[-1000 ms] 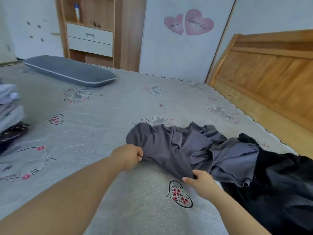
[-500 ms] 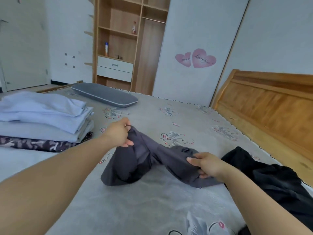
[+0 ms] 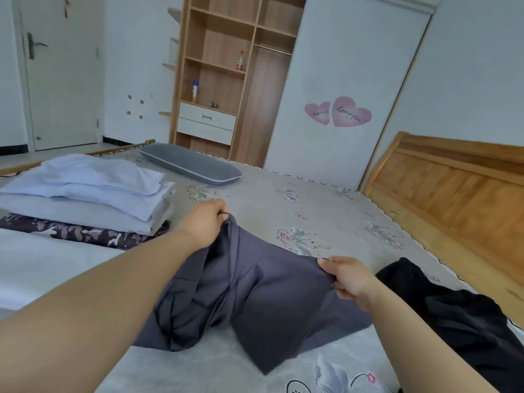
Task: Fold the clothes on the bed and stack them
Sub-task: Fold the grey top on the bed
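Right hand (image 3: 347, 277) and left hand (image 3: 205, 222) both pinch the dark grey garment (image 3: 255, 296) with curled fingers, lifting its top edge off the bed (image 3: 283, 202), black clothing (image 3: 459, 313) just right, folded stack (image 3: 85, 191) far left beyond.

Two hands show: the left hand (image 3: 208, 222) and the right hand (image 3: 347, 277). Two loose garments lie on the bed (image 3: 326, 199): one grey garment (image 3: 255, 293) near the middle and one black garment (image 3: 453, 307) at right. One stack (image 3: 85, 194) of folded clothes sits at left. One pillow (image 3: 192, 167) lies far. Two bottles stand on the shelves (image 3: 215, 66): a red bottle (image 3: 240, 61) and a white bottle (image 3: 194, 90). Two heart stickers (image 3: 337, 112) mark the wardrobe door.
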